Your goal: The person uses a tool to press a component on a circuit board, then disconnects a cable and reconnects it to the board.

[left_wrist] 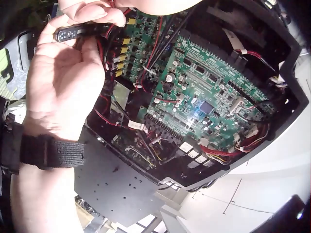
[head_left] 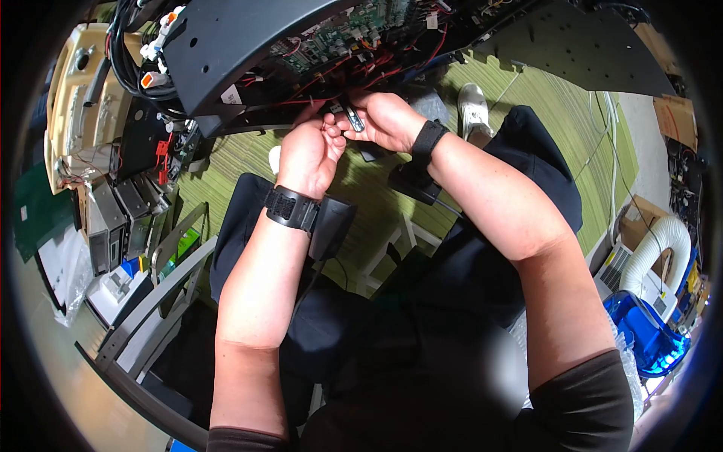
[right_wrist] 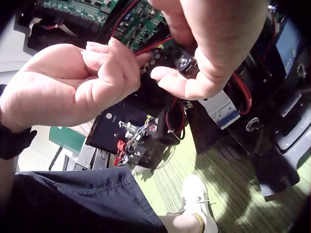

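Observation:
My left hand (head_left: 307,157) is raised under the open black housing (head_left: 226,56), its fingers curled together close to my right fingertips. In the right wrist view, a thin red wire (right_wrist: 154,47) runs into the pinch of the left hand (right_wrist: 92,82). My right hand (head_left: 388,122) grips a slim black tool (head_left: 354,118) with a shiny edge between thumb and fingers. Its rounded end shows small marks in the left wrist view, where the tool (left_wrist: 80,33) lies across the fingers of the right hand (left_wrist: 63,82). The tool's working end is hidden; I cannot tell its kind.
Inside the housing sit a green circuit board (left_wrist: 204,102), a second board with yellow connectors (left_wrist: 124,51) and red and black wiring. A perforated black panel (head_left: 580,49) extends right. Metal boxes (head_left: 124,215) stand left on the floor. A white hose (head_left: 663,245) lies right.

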`<state>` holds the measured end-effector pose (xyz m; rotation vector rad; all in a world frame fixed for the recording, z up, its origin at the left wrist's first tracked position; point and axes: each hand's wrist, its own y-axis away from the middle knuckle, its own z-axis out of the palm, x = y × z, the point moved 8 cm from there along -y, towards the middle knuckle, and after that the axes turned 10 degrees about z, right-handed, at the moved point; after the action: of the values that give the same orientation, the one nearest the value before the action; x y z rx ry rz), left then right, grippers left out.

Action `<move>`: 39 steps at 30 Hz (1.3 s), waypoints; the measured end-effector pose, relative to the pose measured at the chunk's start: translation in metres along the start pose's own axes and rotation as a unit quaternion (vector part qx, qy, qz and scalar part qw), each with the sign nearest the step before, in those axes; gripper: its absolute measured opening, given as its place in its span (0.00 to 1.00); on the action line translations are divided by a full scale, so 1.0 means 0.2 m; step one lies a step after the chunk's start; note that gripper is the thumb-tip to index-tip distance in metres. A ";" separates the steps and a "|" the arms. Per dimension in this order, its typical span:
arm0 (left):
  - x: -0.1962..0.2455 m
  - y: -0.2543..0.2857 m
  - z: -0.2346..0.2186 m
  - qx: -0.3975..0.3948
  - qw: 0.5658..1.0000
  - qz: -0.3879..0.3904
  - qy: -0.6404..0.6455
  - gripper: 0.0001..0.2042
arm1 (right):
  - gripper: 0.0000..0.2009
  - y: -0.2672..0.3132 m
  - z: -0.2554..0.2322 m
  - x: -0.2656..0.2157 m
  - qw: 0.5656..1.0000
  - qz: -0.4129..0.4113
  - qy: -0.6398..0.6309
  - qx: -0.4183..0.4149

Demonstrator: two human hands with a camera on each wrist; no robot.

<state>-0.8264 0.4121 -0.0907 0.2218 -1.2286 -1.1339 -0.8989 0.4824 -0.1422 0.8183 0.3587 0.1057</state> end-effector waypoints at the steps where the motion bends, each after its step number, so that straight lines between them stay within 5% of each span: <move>1: 0.00 0.00 0.00 0.002 1.000 0.001 0.002 0.15 | 0.12 -0.01 0.00 0.00 1.000 0.000 0.001 -0.001; 28: 0.00 -0.01 0.01 -0.020 1.000 -0.001 0.009 0.13 | 0.15 -0.01 0.02 0.00 0.999 -0.011 0.027 -0.019; 39: 0.01 0.01 0.01 0.005 1.000 -0.003 -0.004 0.15 | 0.10 0.00 -0.02 -0.01 0.998 -0.026 0.048 0.043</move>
<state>-0.8266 0.4129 -0.0870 0.2298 -1.2419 -1.1347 -0.9009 0.4843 -0.1439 0.8894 0.4781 0.0817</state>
